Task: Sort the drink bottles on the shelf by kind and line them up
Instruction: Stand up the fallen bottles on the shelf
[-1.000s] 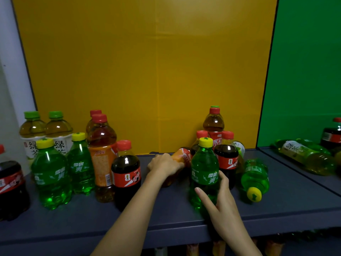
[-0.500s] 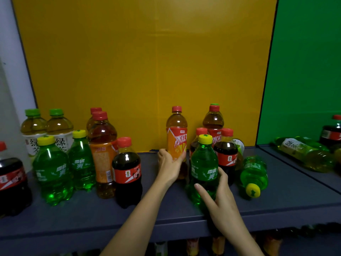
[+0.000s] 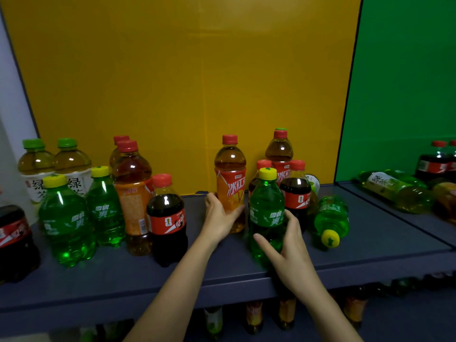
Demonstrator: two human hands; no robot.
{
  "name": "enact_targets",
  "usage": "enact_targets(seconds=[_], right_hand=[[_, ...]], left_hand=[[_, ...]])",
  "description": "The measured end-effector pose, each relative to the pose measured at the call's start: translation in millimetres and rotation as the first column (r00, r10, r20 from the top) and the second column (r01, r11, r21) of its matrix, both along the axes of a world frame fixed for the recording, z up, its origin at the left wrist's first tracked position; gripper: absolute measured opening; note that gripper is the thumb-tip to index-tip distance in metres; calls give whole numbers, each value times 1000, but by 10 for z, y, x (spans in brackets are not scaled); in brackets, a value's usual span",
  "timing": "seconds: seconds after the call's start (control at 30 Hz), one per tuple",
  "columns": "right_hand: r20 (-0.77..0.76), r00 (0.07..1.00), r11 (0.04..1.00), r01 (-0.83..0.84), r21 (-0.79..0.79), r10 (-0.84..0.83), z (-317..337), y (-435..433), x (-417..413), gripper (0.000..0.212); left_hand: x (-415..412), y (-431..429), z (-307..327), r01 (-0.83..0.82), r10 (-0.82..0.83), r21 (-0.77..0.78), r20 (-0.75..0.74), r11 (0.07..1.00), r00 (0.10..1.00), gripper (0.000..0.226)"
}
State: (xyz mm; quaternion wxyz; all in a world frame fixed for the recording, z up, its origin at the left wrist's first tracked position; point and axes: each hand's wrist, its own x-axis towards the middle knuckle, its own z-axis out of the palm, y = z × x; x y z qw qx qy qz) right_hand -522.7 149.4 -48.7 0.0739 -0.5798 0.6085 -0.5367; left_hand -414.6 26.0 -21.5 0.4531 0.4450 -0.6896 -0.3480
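On the grey shelf [image 3: 370, 245], roughly midway along its length, the left hand [image 3: 218, 219] is curled round the lower body of an upright iced tea bottle [image 3: 230, 186] with an orange label and red cap, standing near the back edge. Just to its right, closer to the front edge, the right hand [image 3: 290, 253] grips an upright green soda bottle [image 3: 265, 208], thumb across the front and fingers round its right side. The two hands are near each other but apart. Behind that bottle stands a cola bottle [image 3: 296, 193], and beside it a fallen green soda [image 3: 332, 215] lies with its yellow cap pointing at the front edge. Toward the left end stand two green tea bottles [image 3: 37, 169] at the back, two more green sodas [image 3: 66, 218], more iced tea [image 3: 133, 193] and another cola [image 3: 167, 218].
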Motion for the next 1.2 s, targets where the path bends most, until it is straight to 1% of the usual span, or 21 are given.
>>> enact_targets(seconds=[0.1,0.17,0.2,0.23,0.3,0.33,0.4,0.47,0.57,0.63,0.73,0.8,0.87,0.97,1.07,1.13,1.2], right_hand=[[-12,1000,999,28,-26,-29,3,-4,13,72],[-23,999,999,32,-35,-32,14,29,25,70],[-31,999,999,22,-31,-23,16,68,28,68],[-45,999,1000,12,-23,-13,16,120,24,65],[-109,994,999,12,-32,-15,15,265,-25,57],[-151,988,998,22,-56,-30,24,345,-71,50],[-208,976,994,42,-104,-63,77,496,-216,36],[-229,968,985,65,-159,-101,155,598,-440,26],[-207,966,975,116,-189,-155,301,634,-854,21],[-171,973,977,125,-173,-155,386,579,-1152,22],[-127,986,991,102,-81,-112,476,397,-1607,23],[-156,985,998,67,-10,-68,517,230,-1876,22],[-216,976,998,4,58,8,567,28,-2100,22],[-349,929,985,-73,154,123,648,-320,-2356,24],[-432,890,970,-46,238,148,675,-702,-2518,31],[-473,865,954,-20,299,166,689,-943,-2566,35],[-444,885,932,36,359,137,695,-1123,-2601,38]], left_hand=[[44,39,5,24,-24,50,-5,998,1000,63],[84,144,16,-24,24,2,-13,1000,1000,59],[110,236,18,-69,66,-60,-48,996,997,54],[138,350,18,-124,109,-156,-102,980,989,46],[179,630,20,-239,161,-384,-224,892,961,28],[178,766,21,-263,147,-476,-267,839,952,19],[114,998,15,-216,53,-599,-277,771,959,10],[-41,1158,-4,-85,-61,-658,-196,748,979,8],[-376,1283,-47,101,-150,-653,-21,751,988,15],[-618,1295,-90,167,-135,-637,100,752,986,21],[-950,1242,-183,205,-69,-597,243,775,968,43],[-1130,1191,-235,184,-28,-537,285,823,958,56],[-1290,1153,-271,133,13,-478,291,868,957,59],[-1474,1136,-285,33,88,-379,298,925,950,67],[-1600,1119,-281,-83,180,-346,258,934,949,69],[-1650,1117,-268,-123,216,-339,252,933,943,69],[-1674,1115,-259,-143,235,-332,254,932,938,69]])
